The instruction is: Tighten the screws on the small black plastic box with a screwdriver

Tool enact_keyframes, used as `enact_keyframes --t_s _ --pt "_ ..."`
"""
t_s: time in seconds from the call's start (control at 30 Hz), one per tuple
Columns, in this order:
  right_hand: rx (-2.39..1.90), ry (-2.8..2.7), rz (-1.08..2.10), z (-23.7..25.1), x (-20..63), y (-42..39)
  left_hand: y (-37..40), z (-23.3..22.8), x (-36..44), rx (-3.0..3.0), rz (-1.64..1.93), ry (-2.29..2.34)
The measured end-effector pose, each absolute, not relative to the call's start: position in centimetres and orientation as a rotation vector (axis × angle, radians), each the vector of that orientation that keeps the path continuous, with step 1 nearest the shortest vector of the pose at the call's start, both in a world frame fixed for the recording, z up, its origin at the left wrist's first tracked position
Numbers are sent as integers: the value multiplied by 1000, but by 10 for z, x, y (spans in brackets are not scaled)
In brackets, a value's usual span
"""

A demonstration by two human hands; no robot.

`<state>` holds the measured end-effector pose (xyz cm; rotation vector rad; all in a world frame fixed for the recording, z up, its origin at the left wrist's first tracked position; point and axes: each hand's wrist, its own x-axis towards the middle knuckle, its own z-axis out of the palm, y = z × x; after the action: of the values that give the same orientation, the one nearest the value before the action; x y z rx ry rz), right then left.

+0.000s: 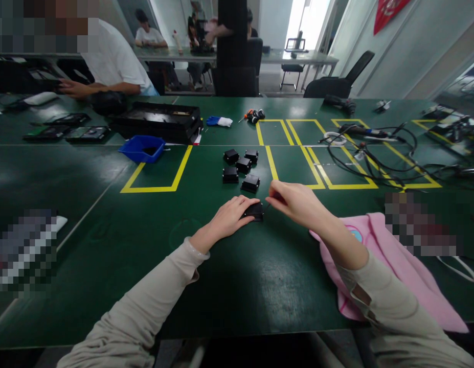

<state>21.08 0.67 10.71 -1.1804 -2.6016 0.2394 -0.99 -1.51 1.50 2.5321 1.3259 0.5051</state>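
Note:
My left hand [237,212] lies over a small black box [255,210] on the green table, its fingers and thumb gripping the box from the left. To the right of that box my right hand [292,199] is closed in a pinch. A thin dark tool [267,205] pokes from its fingertips toward the box's right end; too little of it shows to tell its kind. Just beyond my hands sit several similar black boxes [243,164] in a loose group, with small metallic bits at their ends.
A blue scoop-shaped bin [142,148] and a long black case [156,120] stand left. Cables [359,153] coil over yellow tape outlines at right. Pink cloth [359,266] lies under my right forearm. Farther back are gloves [219,121] and screwdrivers [254,116]. A co-worker [114,61] sits opposite.

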Motion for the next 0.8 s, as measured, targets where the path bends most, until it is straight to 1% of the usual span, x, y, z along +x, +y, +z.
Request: enact_keyframes --t_s 0.13,0.3,0.5,0.8 --pt "-1222 -2600 223 107 210 6 -15 14 -10 2530 510 1332" --pt "-1158 -2622 268 107 210 5 -15 14 -10 2530 514 1316" --pt "-1247 -2622 212 107 209 5 -15 15 -10 2532 503 1321" --pt "-1204 -2607 249 105 210 6 -15 15 -9 2520 516 1320"
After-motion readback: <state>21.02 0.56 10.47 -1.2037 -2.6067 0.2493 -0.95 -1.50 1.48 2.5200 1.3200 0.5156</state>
